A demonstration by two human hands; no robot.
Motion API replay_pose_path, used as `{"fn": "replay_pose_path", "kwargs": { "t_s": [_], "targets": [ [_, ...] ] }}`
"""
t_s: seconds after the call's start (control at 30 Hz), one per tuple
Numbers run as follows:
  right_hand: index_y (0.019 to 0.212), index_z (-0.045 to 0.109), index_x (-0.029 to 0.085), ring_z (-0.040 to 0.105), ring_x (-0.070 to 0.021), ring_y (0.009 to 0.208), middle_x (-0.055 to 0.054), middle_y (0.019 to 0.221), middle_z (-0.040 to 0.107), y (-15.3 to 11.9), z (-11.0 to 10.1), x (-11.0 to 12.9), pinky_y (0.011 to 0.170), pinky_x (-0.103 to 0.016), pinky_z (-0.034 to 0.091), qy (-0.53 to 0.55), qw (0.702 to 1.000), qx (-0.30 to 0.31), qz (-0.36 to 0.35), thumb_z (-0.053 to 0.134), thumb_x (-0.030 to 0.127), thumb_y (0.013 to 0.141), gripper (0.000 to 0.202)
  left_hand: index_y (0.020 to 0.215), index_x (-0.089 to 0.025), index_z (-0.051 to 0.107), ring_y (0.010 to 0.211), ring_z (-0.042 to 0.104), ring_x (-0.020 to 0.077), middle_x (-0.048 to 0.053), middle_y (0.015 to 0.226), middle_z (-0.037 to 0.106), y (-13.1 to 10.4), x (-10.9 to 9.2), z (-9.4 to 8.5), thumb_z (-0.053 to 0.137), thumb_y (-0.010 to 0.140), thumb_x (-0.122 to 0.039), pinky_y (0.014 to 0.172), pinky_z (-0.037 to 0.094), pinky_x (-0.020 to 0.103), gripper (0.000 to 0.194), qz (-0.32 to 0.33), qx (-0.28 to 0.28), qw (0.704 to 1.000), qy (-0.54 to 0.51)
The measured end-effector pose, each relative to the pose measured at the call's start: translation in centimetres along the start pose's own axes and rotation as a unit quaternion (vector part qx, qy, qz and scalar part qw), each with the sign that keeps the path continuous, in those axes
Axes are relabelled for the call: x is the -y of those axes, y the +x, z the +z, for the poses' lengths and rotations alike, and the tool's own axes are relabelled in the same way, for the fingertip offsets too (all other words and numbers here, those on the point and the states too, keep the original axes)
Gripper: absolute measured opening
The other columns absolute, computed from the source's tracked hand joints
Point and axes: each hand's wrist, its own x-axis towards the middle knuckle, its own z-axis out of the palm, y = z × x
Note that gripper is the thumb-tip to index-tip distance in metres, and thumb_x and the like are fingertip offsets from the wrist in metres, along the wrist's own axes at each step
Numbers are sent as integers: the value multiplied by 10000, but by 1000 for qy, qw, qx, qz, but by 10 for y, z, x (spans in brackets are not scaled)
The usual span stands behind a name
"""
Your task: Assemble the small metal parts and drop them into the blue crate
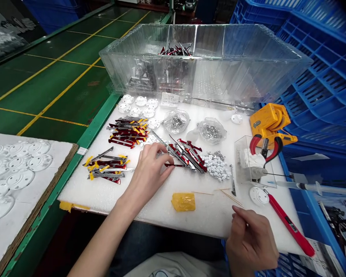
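My left hand is over the middle of the white foam board, its fingers pinched on a thin dark red strip. Just beyond lies a loose pile of red and silver strips. My right hand is low at the board's right front edge, its fingers curled and pressed together; whether something is in them is hidden. Between the hands lie a yellow taped piece and several thin sticks. Small white pieces form a heap right of the strips.
Bundles of strips with yellow tape and white discs occupy the board's left. Behind stands a clear plastic bin. At right are a yellow tape dispenser, pliers, a syringe and a red-handled tool.
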Motion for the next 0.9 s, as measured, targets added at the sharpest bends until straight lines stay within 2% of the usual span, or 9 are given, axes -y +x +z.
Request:
{"fn": "replay_pose_path", "kwargs": {
  "t_s": [0.13, 0.3, 0.37, 0.43, 0.5, 0.6, 0.77, 0.9],
  "targets": [
    [998, 772, 189, 664, -160, 662, -4, 798, 743, 0, 0, 2, 600, -303, 527, -4, 1000, 1, 14, 701, 11, 914, 210, 968, -205, 671, 1055, 627, 285, 67, 1114, 671, 0, -6, -14, 707, 987, -85, 921, 507, 430, 127, 8, 31, 999, -1],
    [1031, 784, 208, 665, -167, 661, -1, 808, 746, -2, -1, 1, 589, -315, 521, 20, 999, 8, 27, 698, -3, 906, 260, 937, -224, 599, 784, 642, 211, -13, 898, 697, -5, -13, -46, 608, 1048, -114, 746, 434, 351, 157, 40, 74, 996, 7],
    [1034, 790, 211, 664, -160, 656, 3, 807, 748, -3, -1, 0, 590, -310, 517, 25, 999, 8, 24, 700, -3, 902, 267, 938, -230, 591, 706, 611, 188, -32, 847, 680, -11, -16, -57, 589, 1060, -131, 694, 424, 333, 157, 42, 72, 997, -7],
    [1044, 795, 208, 658, -152, 653, 3, 810, 750, -4, -1, -1, 592, -304, 512, 29, 999, 4, 25, 699, -8, 898, 277, 963, -233, 599, 709, 616, 175, -34, 856, 678, -18, -20, -63, 589, 1067, -138, 684, 439, 318, 141, 44, 49, 997, -28],
    [1060, 797, 202, 651, -145, 652, 2, 813, 747, -5, -1, -2, 592, -298, 504, 33, 999, 1, 29, 692, -17, 899, 291, 1007, -238, 620, 778, 660, 164, -28, 898, 692, -27, -27, -60, 610, 1063, -121, 733, 487, 296, 130, 48, 2, 997, -68],
    [1055, 798, 200, 643, -147, 636, 3, 804, 733, -6, -1, -2, 576, -299, 492, 38, 999, 1, 29, 691, -12, 903, 282, 1043, -243, 658, 831, 702, 136, -24, 919, 709, -41, -42, -44, 670, 1016, -55, 776, 550, 236, 191, 51, -73, 983, -162],
    [1033, 797, 196, 651, -148, 614, 6, 785, 722, -6, -1, -2, 566, -295, 501, 41, 999, 2, 33, 694, 7, 910, 248, 969, -217, 702, 781, 722, 113, -16, 856, 735, -57, -68, -14, 712, 947, 10, 735, 598, 167, 228, 8, -117, 949, -292],
    [1041, 803, 195, 656, -144, 608, 3, 790, 732, -7, -2, -2, 554, -286, 504, 44, 999, 7, 30, 696, -5, 903, 265, 928, -213, 715, 744, 734, 122, -3, 820, 757, -62, -78, -6, 725, 936, -4, 721, 620, 170, 209, -13, -122, 934, -335]
  ]
}}
